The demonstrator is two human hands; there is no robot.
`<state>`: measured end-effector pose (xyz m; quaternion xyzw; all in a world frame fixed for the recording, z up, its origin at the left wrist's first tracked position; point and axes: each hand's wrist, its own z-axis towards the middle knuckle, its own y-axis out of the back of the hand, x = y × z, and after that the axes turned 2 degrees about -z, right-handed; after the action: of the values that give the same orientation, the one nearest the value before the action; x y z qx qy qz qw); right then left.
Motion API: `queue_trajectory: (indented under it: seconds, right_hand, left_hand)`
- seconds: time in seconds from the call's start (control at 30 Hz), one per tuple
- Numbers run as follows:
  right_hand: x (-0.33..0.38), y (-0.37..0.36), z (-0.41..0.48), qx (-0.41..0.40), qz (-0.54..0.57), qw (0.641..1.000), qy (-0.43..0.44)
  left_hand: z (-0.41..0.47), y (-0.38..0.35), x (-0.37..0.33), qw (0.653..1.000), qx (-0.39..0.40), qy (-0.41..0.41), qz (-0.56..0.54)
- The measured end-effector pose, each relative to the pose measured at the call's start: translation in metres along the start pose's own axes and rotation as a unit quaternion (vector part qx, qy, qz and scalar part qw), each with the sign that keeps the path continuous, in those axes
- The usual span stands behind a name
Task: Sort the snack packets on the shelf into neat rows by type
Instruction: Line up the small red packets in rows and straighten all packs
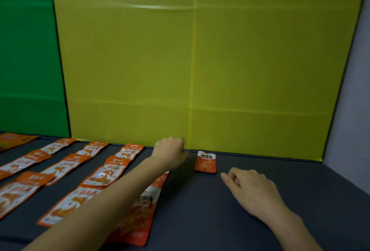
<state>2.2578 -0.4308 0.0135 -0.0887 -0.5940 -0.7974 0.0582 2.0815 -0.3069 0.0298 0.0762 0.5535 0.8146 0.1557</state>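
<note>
Nearest, a long orange foil packet [138, 216] lies on the dark grey shelf [230, 220], partly beneath the left forearm. The right hand [254, 191] rests loosely curled, grip empty. Orange-and-white snack packets [104, 172] lie in rows at left. Farther back, a small orange packet [205, 162] lies alone, just right of the left hand [170, 153], whose grip is clenched on nothing visible, before the yellow back panel [200, 60].

A lone small packet [205, 162] lies on the shelf [260, 220] between the left hand [170, 153] and right hand [254, 190]. Rows of packets [66, 170] lie left of the left hand, a large packet [140, 210] under its forearm.
</note>
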Motion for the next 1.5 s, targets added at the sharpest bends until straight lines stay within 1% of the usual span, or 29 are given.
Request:
queue_trajectory:
  seconds: [0.1, 0.2, 0.3, 0.47, 0.53, 0.6, 0.67, 0.77, 0.9, 0.97, 1.03, 1.07, 1.13, 1.27, 1.37, 1.5]
  right_hand:
    - [0.028, 0.003, 0.004, -0.038, 0.015, 0.998, 0.049]
    - [0.069, 0.001, 0.005, -0.067, 0.050, 0.991, 0.108]
    - [0.116, -0.006, 0.004, -0.078, 0.071, 0.979, 0.173]
    - [0.214, -0.021, -0.008, -0.080, 0.113, 0.951, 0.277]
    - [0.257, -0.028, -0.020, -0.074, 0.136, 0.939, 0.308]
    - [0.302, -0.039, -0.032, -0.067, 0.153, 0.926, 0.339]
    - [0.350, -0.053, -0.042, -0.054, 0.166, 0.915, 0.363]
    - [0.419, -0.076, -0.061, -0.042, 0.193, 0.897, 0.396]
    - [0.508, -0.104, -0.090, 0.007, 0.228, 0.873, 0.431]
    - [0.535, -0.114, -0.098, 0.023, 0.225, 0.868, 0.441]
    - [0.568, -0.125, -0.103, 0.038, 0.227, 0.861, 0.453]
    - [0.584, -0.130, -0.105, 0.041, 0.227, 0.859, 0.457]
    - [0.617, -0.138, -0.107, 0.053, 0.228, 0.854, 0.466]
    - [0.685, -0.156, -0.100, 0.062, 0.222, 0.843, 0.486]
    - [0.737, -0.175, -0.091, 0.058, 0.228, 0.834, 0.500]
    - [0.805, -0.214, -0.079, 0.075, 0.232, 0.823, 0.513]
  left_hand:
    - [-0.037, 0.022, 0.043, 0.996, -0.082, 0.019, -0.016]
    - [-0.089, 0.042, 0.099, 0.988, -0.133, 0.073, 0.005]
    - [-0.148, 0.055, 0.158, 0.977, -0.149, 0.149, 0.023]
    - [-0.238, 0.078, 0.238, 0.960, -0.162, 0.223, 0.055]
    - [-0.270, 0.086, 0.270, 0.954, -0.163, 0.242, 0.070]
    - [-0.302, 0.090, 0.307, 0.953, -0.158, 0.243, 0.089]
    - [-0.333, 0.096, 0.340, 0.954, -0.130, 0.248, 0.108]
    - [-0.379, 0.103, 0.385, 0.952, -0.109, 0.261, 0.122]
    - [-0.442, 0.120, 0.445, 0.935, -0.079, 0.309, 0.155]
    - [-0.462, 0.127, 0.471, 0.932, -0.081, 0.308, 0.174]
    - [-0.484, 0.138, 0.496, 0.920, -0.072, 0.330, 0.198]
    - [-0.494, 0.142, 0.509, 0.917, -0.081, 0.333, 0.205]
    - [-0.511, 0.148, 0.532, 0.910, -0.094, 0.356, 0.189]
    - [-0.535, 0.155, 0.583, 0.891, -0.069, 0.407, 0.190]
    - [-0.545, 0.154, 0.623, 0.880, -0.058, 0.428, 0.197]
    - [-0.552, 0.148, 0.691, 0.869, -0.065, 0.450, 0.194]
